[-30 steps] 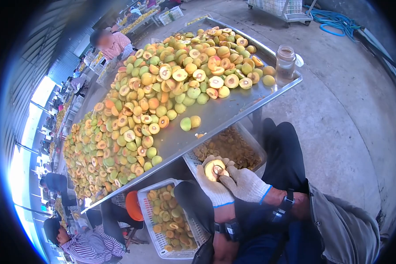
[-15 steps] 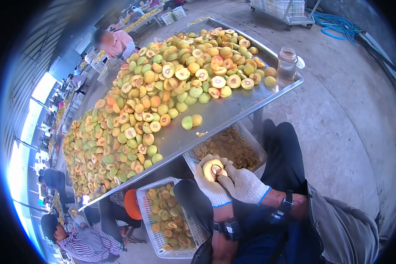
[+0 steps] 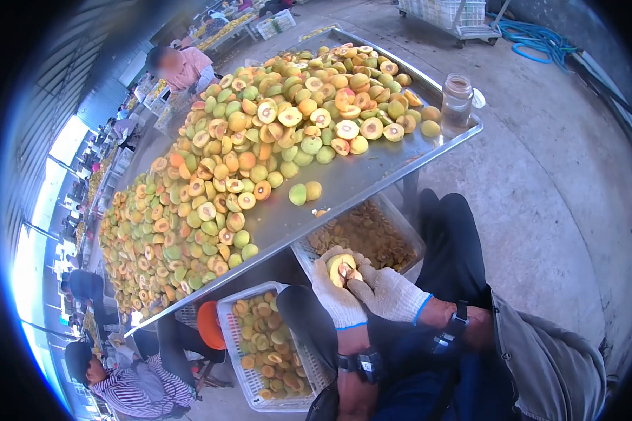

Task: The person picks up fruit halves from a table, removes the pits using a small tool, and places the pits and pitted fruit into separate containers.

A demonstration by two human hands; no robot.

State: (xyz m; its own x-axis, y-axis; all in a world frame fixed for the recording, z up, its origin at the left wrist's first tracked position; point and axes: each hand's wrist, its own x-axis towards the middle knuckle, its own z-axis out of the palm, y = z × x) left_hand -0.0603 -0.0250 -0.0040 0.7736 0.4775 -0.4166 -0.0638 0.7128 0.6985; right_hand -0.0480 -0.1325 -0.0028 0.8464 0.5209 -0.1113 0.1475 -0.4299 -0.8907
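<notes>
My left hand point(image 3: 338, 302), in a white knit glove with a blue cuff, is closed around a cut peach half point(image 3: 338, 266), its pale yellow flesh and reddish centre facing up. My right hand point(image 3: 392, 293), gloved the same way, has its fingers curled at the centre of that half; whether they hold a small tool or the pit cannot be seen. Both hands are just above the near edge of a white crate point(image 3: 420, 254) of brown pits and scraps. Beyond the crate, a metal table point(image 3: 274, 223) carries a large heap of peach halves point(image 3: 260, 133).
Left of my legs stands a white crate point(image 3: 225, 309) of peach halves, beside an orange rounded object point(image 3: 211, 325). A clear jar point(image 3: 457, 102) is at the table's right corner. A person in stripes point(image 3: 144, 386) sits lower left; another person point(image 3: 186, 70) is across the table.
My hands stay almost in place around the peach half, which has turned slightly in the left hand. The whole view has shifted a little.
</notes>
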